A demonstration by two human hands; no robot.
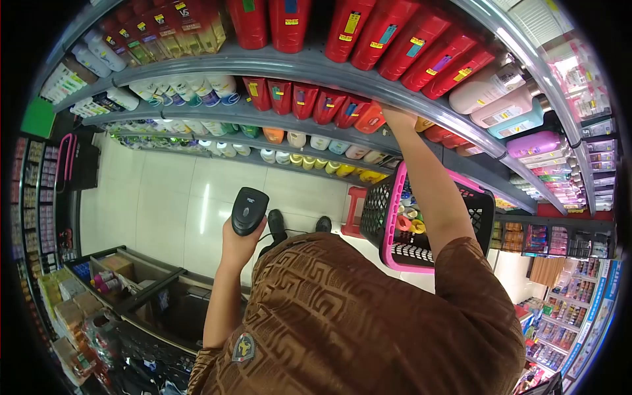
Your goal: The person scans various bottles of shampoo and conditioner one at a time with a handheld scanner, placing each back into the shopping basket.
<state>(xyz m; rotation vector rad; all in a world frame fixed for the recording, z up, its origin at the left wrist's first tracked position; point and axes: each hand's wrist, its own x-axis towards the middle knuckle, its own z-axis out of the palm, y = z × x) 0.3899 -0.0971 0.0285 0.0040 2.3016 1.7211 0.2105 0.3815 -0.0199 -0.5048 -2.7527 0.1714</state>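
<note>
Partly hidden, right hand [400,119] — can't tell its grip; left hand [241,243] clamps scanner [251,209].

- Scanner [250,197]: black, we note, with a grey oval mark.
- Shirt [355,316]: brown, with a tone-on-tone angular key pattern.
- Badge [243,347]: dark ground, yellow figure.
- Basket [375,214]: black lattice; we log its rim [390,240] as bright pink.
- Upper bottles [384,36]: deep red; we count yellow, blue and purple among their stickers.
- Lower pack [369,119]: orange-red.
- Stool [354,212]: red.
- Shelf [276,64]: grey.
- Floor [164,187]: pale cream tiles, darker joint lines.
- Shoes [276,221]: we see black.
</note>
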